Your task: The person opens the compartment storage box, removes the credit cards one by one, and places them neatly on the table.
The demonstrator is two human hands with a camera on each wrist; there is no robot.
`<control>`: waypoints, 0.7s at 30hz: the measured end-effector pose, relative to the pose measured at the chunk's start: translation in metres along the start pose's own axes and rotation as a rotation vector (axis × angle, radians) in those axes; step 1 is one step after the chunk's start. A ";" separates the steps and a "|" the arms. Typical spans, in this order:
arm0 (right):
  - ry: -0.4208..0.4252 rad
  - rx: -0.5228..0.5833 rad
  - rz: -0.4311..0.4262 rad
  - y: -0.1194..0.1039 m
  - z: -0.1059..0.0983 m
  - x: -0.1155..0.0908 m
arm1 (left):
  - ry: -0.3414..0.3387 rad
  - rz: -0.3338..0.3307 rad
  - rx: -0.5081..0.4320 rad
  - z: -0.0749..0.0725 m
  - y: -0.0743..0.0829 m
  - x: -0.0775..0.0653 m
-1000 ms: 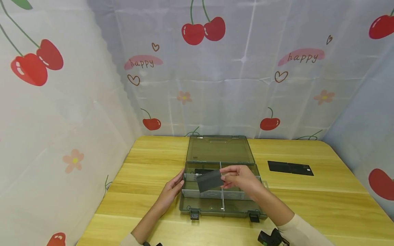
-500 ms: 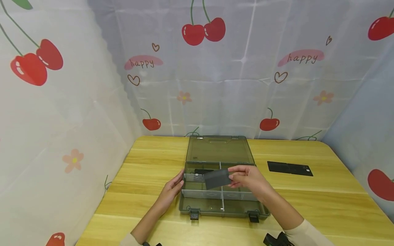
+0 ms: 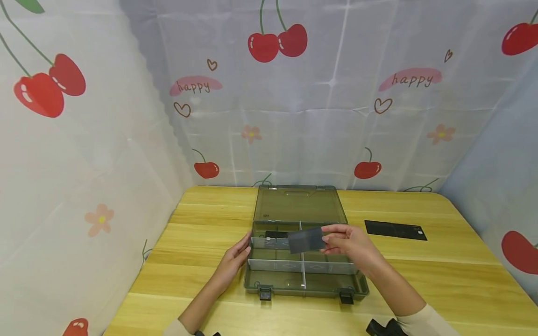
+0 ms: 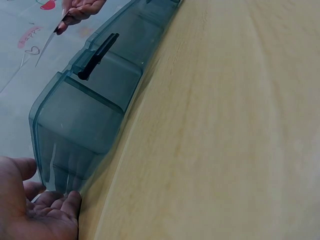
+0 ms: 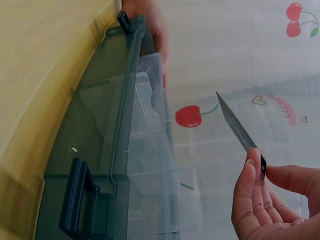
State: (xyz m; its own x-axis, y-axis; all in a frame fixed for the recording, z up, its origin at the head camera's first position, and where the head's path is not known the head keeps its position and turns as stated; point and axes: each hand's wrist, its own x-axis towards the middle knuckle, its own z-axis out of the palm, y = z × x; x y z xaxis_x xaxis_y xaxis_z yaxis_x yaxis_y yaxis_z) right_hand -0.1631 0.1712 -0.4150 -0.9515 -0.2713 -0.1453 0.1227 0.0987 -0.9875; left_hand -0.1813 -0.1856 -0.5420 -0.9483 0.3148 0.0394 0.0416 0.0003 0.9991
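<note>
My right hand (image 3: 352,245) pinches a thin dark grey rectangular card (image 3: 305,241) by its right end, between thumb and fingers. The card is raised above the middle of a translucent green compartment box (image 3: 275,293), apart from it. In the right wrist view the same card (image 5: 241,131) is seen nearly edge-on. My left hand (image 3: 233,260) rests against the box's left side with fingers fairly straight, and in the left wrist view its fingertips (image 4: 72,202) touch a lower corner. A black card (image 3: 276,234) lies in the back left compartment, partly hidden.
The box lid (image 3: 300,204) is thrown back on the wooden table (image 3: 210,210). Clear dividers (image 3: 275,265) split the box, and two black latches (image 3: 265,294) stick out in front. Two black cards (image 3: 382,228) lie end to end at right. A cherry-printed cloth (image 3: 294,116) hangs behind.
My right hand has carried the grey card to the right and slightly up over the box. The left hand and the box have stayed in place.
</note>
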 end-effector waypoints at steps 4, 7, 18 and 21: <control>0.018 -0.006 0.003 0.001 -0.004 -0.002 | 0.004 -0.001 0.001 0.000 0.001 0.000; 0.029 -0.003 -0.002 0.002 -0.008 -0.004 | 0.005 -0.002 0.003 0.000 0.001 0.000; 0.062 0.026 -0.020 0.005 -0.023 -0.011 | 0.001 0.003 0.010 0.001 0.001 -0.001; 0.079 0.019 -0.013 0.005 -0.028 -0.013 | 0.005 0.002 0.013 0.001 0.000 -0.001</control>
State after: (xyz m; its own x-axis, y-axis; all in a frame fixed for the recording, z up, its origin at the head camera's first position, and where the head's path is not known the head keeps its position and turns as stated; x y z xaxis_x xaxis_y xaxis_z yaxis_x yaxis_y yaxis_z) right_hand -0.1579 0.2016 -0.4168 -0.9723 -0.1961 -0.1275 0.1143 0.0773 -0.9904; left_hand -0.1801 -0.1850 -0.5417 -0.9497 0.3105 0.0417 0.0476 0.0115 0.9988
